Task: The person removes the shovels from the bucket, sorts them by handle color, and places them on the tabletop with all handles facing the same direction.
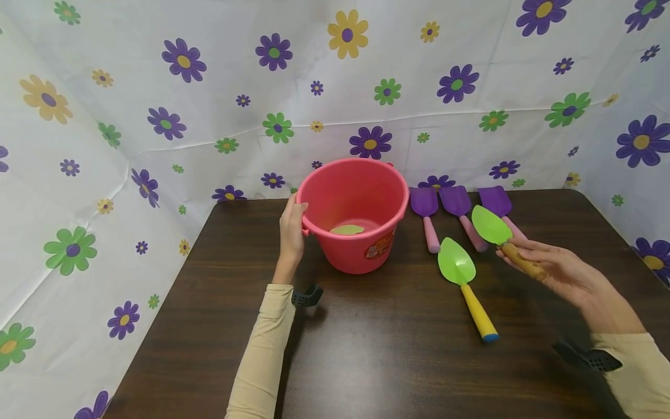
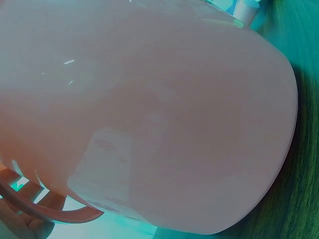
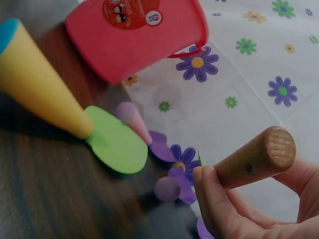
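A pink bucket (image 1: pixel 345 250) stands upright at the back middle of the table, a flat pale green piece (image 1: pixel 347 230) lying on its bottom. My left hand (image 1: pixel 291 233) grips the bucket's left rim, thumb near the top edge; in the left wrist view the bucket's side (image 2: pixel 189 114) fills most of the picture. Above the table at the right, my right hand (image 1: pixel 570 270) holds a green trowel (image 1: pixel 489 226) by its wooden handle (image 3: pixel 259 157), blade pointing to the far left. Below it lies another green trowel (image 1: pixel 456 262) with a yellow handle (image 1: pixel 478 311).
Several purple shovels with pink handles lie at the table's back right: a left one (image 1: pixel 424 202), a middle one (image 1: pixel 456 201) and a right one (image 1: pixel 495 201). Behind the dark wooden table (image 1: pixel 366 349) hangs a flowered white sheet (image 1: pixel 314 87).
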Demonstrator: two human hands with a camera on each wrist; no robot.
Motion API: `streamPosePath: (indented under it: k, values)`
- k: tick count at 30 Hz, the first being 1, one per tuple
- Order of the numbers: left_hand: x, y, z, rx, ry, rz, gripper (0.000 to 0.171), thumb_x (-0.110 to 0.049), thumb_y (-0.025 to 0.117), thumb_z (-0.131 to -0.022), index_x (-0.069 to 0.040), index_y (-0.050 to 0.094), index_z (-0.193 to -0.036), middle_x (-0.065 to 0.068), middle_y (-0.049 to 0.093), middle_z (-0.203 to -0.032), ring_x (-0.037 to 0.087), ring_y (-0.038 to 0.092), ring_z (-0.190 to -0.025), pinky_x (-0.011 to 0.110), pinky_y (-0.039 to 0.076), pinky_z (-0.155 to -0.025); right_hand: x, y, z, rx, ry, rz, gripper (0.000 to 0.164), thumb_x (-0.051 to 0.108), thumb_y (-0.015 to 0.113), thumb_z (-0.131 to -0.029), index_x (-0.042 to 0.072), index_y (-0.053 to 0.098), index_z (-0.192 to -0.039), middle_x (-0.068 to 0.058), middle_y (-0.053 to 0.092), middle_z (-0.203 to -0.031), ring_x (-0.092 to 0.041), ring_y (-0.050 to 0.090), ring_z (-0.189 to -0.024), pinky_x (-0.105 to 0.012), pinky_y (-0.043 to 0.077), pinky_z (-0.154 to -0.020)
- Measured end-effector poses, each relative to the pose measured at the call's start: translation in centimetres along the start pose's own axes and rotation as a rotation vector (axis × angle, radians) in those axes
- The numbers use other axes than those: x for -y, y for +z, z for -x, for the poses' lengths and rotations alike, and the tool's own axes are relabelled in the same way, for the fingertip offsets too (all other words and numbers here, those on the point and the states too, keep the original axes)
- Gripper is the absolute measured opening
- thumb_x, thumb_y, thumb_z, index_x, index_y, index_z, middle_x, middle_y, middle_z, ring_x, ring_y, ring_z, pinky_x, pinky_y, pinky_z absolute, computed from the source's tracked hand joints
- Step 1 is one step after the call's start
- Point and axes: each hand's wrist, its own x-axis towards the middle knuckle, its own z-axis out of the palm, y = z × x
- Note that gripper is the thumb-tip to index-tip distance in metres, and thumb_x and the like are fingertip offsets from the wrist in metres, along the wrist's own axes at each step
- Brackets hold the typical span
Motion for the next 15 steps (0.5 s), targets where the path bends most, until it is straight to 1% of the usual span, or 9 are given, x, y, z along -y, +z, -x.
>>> streamPosePath:
  k: [3,6,11,13,15]
  values:
    - [0.0,0.0,0.0,-0.002,0.003,-0.005,0.051,-0.029,0.045,-0.097,-0.007,0.059,-0.141,0.000,0.047,-0.065,0.010,0.042,-0.052,0.020,0.039,-0.049,-0.2,-0.5,0.3,-0.027,-0.003,0.050,0.046,0.001,0.030,-0.111,0.005,0.074,-0.125,-0.018,0.070,-0.124,-0.031,0.069,-0.117,-0.035,0.050,-0.101]
    - [-0.1,0.0,0.0,-0.003,0.006,-0.009,0.051,-0.028,0.045,-0.096,-0.006,0.059,-0.140,0.001,0.047,-0.066,0.010,0.042,-0.052,0.021,0.039,-0.049,-0.3,-0.9,0.5,-0.038,-0.001,0.066,0.047,0.001,0.030,-0.111,0.006,0.074,-0.124,-0.017,0.070,-0.124,-0.030,0.069,-0.116,-0.035,0.051,-0.101]
    - [-0.1,0.0,0.1,0.001,-0.001,-0.015,0.051,-0.028,0.045,-0.097,-0.006,0.058,-0.141,0.005,0.049,-0.069,0.010,0.043,-0.053,0.021,0.040,-0.050,-0.5,-1.4,1.0,-0.067,0.014,0.035,0.045,0.001,0.032,-0.110,0.004,0.075,-0.121,-0.019,0.071,-0.122,-0.032,0.070,-0.115,-0.033,0.051,-0.100]
    - [-0.1,0.0,0.1,0.000,-0.006,-0.015,0.051,-0.029,0.045,-0.097,-0.007,0.058,-0.141,0.005,0.049,-0.070,0.010,0.043,-0.053,0.021,0.040,-0.050,-0.6,-1.6,1.2,-0.074,0.019,0.032,0.044,0.001,0.032,-0.110,0.003,0.075,-0.120,-0.019,0.071,-0.122,-0.032,0.070,-0.115,-0.032,0.050,-0.099]
    - [-0.1,0.0,0.1,-0.001,-0.007,-0.014,0.051,-0.029,0.044,-0.097,-0.007,0.058,-0.142,0.003,0.049,-0.068,0.010,0.042,-0.053,0.021,0.040,-0.050,-0.7,-1.8,1.3,-0.063,0.026,0.032,0.044,0.000,0.032,-0.110,0.003,0.075,-0.121,-0.019,0.071,-0.123,-0.032,0.070,-0.116,-0.033,0.050,-0.100]
